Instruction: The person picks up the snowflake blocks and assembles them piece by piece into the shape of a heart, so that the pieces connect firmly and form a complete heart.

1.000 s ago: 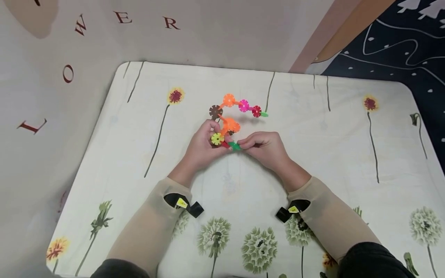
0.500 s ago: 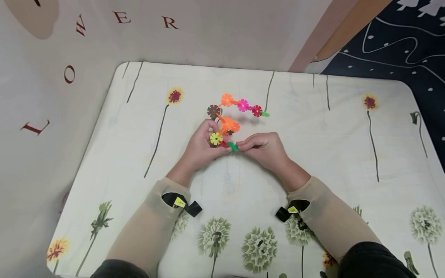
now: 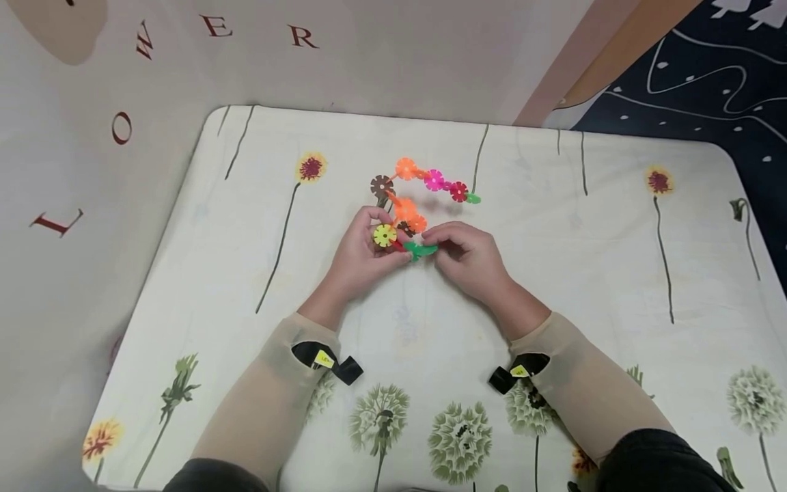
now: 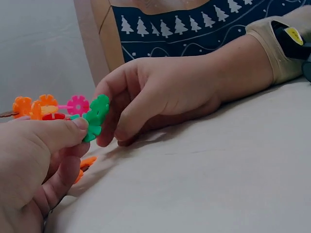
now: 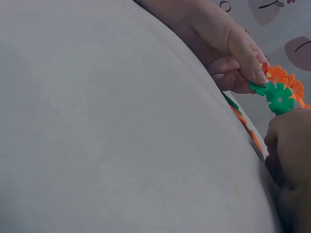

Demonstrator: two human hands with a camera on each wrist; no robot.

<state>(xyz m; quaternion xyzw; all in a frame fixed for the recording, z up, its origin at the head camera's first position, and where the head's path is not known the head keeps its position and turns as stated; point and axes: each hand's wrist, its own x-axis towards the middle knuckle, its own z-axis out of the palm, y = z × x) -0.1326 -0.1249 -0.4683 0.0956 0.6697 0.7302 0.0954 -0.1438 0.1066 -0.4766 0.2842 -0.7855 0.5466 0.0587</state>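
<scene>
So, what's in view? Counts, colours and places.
green discs: two, green, centre
yellow disc: one, yellow, centre
red disc: one, red, beside yellow
orange discs: at least three, orange, centre
brown discs: two visible, brown, centre
pink disc, crimson disc, lime disc: one each, rear
table: one, white floral, underneath
wall: one, pale, behind
letters: five legible, red-brown, wall
dark panel: one, navy, right
sleeves: two, beige, forearms
wrist cameras: two, black, wrists
left grip: one, bare, pinching green discs
right grip: one, bare, near them

We saw smooth plastic in the notched flower discs (image 3: 384,236), matt cloth in the tablecloth (image 3: 584,273) and beige sleeves (image 3: 261,403).
</scene>
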